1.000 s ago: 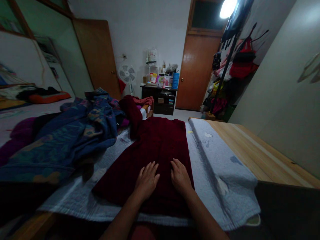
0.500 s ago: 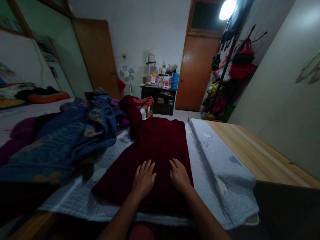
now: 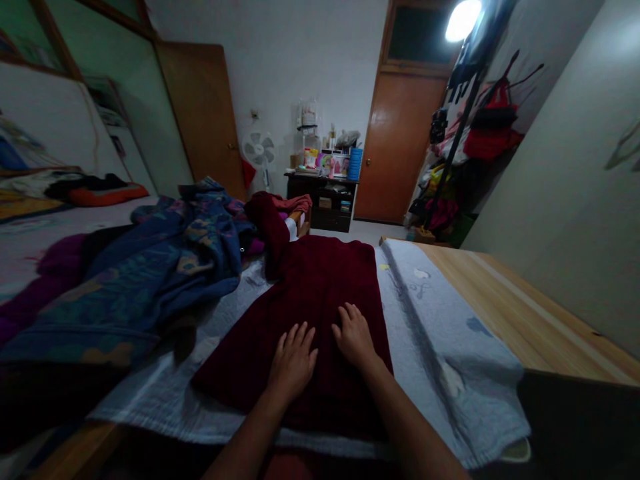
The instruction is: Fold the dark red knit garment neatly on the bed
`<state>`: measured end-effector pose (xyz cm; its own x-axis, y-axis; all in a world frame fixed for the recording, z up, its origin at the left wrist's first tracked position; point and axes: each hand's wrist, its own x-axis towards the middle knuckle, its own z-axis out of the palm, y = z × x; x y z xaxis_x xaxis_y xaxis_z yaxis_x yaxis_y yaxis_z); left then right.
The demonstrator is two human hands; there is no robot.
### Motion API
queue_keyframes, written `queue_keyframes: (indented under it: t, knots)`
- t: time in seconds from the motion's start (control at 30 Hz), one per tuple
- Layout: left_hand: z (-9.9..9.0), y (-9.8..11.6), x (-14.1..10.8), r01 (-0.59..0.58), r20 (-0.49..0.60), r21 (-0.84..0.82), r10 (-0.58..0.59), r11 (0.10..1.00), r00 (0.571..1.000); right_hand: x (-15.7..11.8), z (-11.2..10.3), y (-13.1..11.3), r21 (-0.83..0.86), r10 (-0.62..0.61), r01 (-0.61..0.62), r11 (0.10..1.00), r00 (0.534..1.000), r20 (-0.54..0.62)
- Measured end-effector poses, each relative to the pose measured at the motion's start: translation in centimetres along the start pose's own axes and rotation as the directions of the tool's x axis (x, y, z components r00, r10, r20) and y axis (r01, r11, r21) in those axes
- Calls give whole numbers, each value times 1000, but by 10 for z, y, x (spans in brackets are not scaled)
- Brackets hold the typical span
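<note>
A dark red sweater [image 3: 330, 280] lies spread out before me, with one sleeve [image 3: 267, 223] stretching away at its far left corner. My left hand [image 3: 294, 360] rests flat on the lower middle of the garment, fingers apart. To its right, my right hand [image 3: 354, 335] lies on the cloth slightly farther from me, its fingers stretched out and a little bent. Neither hand holds anything. Beneath the sweater is a light grey-blue patterned sheet [image 3: 425, 320].
A heap of blue floral clothing [image 3: 185, 267] sits close on the left, with a purple garment [image 3: 60, 273] beside it. Bare wooden board [image 3: 505, 287] runs along the right. Farther off stand a fan [image 3: 260, 150] and a dark cabinet [image 3: 323, 217].
My right hand has slid a little farther away over the sweater and toward the left one. The left hand stays about where it was on the cloth. The view has shifted slightly.
</note>
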<state>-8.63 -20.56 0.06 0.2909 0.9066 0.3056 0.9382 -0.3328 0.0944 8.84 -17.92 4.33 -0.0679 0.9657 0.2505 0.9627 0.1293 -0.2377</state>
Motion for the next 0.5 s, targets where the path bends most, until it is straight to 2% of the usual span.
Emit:
queue_keyframes:
  t: [0.17, 0.5]
  knots:
    - [1, -1, 0, 2, 2, -17, -2, 1000, 1000, -5, 21, 5, 14, -16, 16, 1000, 1000, 10]
    - [-4, 0, 2, 24, 57, -58, -20, 998, 998, -6, 19, 5, 10, -14, 14, 1000, 1000, -2]
